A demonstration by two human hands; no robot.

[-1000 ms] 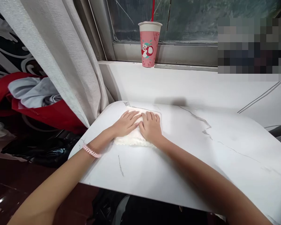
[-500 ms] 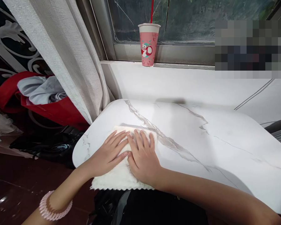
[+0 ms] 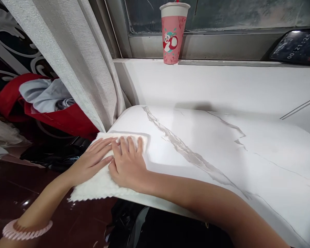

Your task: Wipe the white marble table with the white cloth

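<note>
A fluffy cream-white cloth with a scalloped edge lies over the left end of a white marble-patterned table. Its lower left corner hangs past the table's edge. My left hand rests flat on the cloth, fingers stretched toward the right; a pink coil band circles that wrist. Beside it my right hand presses flat on the cloth, with its fingers spread and pointing away from me. The fingertips of both hands meet or nearly meet. Neither hand is wrapped round anything.
A pink paper cup stands on the window ledge behind the table. Farther right, a phone showing a timer leans there. A pale curtain hangs at the left, near a red bag holding grey-white fabric.
Both hands and the cloth have slid left across the table to its left edge. The view has shifted, and the phone on the ledge now shows.
</note>
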